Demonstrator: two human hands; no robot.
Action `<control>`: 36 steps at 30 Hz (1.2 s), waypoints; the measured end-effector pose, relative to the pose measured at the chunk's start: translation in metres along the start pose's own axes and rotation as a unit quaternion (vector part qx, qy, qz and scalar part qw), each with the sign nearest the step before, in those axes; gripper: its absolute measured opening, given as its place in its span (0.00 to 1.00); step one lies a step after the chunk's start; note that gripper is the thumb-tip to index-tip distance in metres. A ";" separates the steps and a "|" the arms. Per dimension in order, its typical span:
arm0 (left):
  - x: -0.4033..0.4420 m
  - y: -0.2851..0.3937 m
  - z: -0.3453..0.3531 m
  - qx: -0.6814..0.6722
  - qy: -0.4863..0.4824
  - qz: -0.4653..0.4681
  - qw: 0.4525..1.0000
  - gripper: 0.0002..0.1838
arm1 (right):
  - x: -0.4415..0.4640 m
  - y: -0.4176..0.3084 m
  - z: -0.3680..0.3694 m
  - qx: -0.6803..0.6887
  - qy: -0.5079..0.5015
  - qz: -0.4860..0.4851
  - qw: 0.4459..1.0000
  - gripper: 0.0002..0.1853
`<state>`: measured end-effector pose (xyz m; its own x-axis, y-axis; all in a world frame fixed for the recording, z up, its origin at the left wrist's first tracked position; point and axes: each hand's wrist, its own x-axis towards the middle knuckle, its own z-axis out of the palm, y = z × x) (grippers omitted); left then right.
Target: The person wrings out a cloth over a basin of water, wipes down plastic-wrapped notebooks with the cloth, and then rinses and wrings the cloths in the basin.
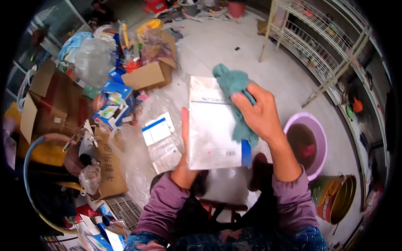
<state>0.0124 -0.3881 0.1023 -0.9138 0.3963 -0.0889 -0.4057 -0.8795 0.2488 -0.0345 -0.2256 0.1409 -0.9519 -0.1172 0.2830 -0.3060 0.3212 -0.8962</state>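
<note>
A white box [211, 129] with a blue corner, dark lettering and a barcode is held up in front of me. My left hand [184, 146] grips it by its left side; most of those fingers are hidden behind it. Bunched in my right hand [261, 111] is a teal cloth [228, 79], pressed against the box's upper right face and hanging down its right side. Below the box there is a small stool [224, 186] between my knees.
To the right stands a pink basin [320, 125] of murky water, with a metal tin [339, 201] near it. A wire rack [310, 50] is behind. On the left lie cardboard boxes [144, 76], plastic bags [94, 58], flat white packages [159, 131] and a grey basket [123, 211].
</note>
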 end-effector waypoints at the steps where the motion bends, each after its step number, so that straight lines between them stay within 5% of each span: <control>1: 0.004 -0.001 -0.015 0.011 -0.007 0.009 1.000 0.42 | -0.001 -0.003 0.002 -0.003 0.015 -0.047 0.999 0.06; 4: 0.010 0.001 -0.036 -0.024 -0.085 0.016 0.996 0.43 | 0.003 -0.001 0.006 0.002 0.046 -0.165 0.985 0.09; 8: 0.007 -0.003 -0.015 0.016 -0.013 0.018 1.000 0.44 | 0.006 0.013 0.001 -0.062 0.125 -0.046 0.989 0.26; 10: 0.005 -0.003 -0.018 -0.002 -0.025 -0.012 1.000 0.44 | 0.010 0.006 -0.003 -0.118 0.177 -0.188 0.959 0.34; 11: 0.004 -0.004 -0.016 0.012 -0.023 -0.009 1.000 0.44 | 0.009 0.004 -0.004 -0.056 0.087 -0.149 0.983 0.41; 12: 0.004 -0.006 -0.017 0.013 -0.023 -0.008 1.000 0.44 | 0.007 0.003 -0.002 -0.056 0.087 -0.150 0.983 0.41; 14: 0.004 -0.009 -0.018 0.007 -0.040 -0.015 0.999 0.43 | 0.003 0.001 0.005 -0.121 -0.087 -0.140 0.979 0.39; 19: 0.004 -0.007 -0.018 -0.017 -0.047 -0.007 0.999 0.39 | -0.003 -0.007 0.020 -0.029 -0.114 -0.196 0.973 0.23; 21: 0.002 -0.009 -0.039 -0.103 -0.074 -0.024 0.992 0.39 | -0.009 -0.013 0.029 -0.031 -0.137 -0.201 0.969 0.22; 28: 0.009 -0.005 -0.038 -0.065 -0.039 0.003 0.997 0.36 | -0.031 -0.026 0.040 0.038 -0.283 -0.284 0.916 0.20; 34: 0.012 0.009 -0.032 0.010 0.034 0.083 0.996 0.35 | -0.030 -0.020 0.012 0.186 -0.409 -0.261 0.854 0.23; 36: 0.007 0.013 -0.026 0.062 0.059 0.122 0.989 0.35 | -0.019 -0.016 -0.007 0.252 -0.443 -0.135 0.850 0.23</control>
<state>0.0003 -0.4033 0.0794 -0.9832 0.1365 -0.1212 -0.1738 -0.9031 0.3927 -0.0118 -0.2218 0.1521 -0.3957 -0.8556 0.3337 -0.2538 -0.2474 -0.9351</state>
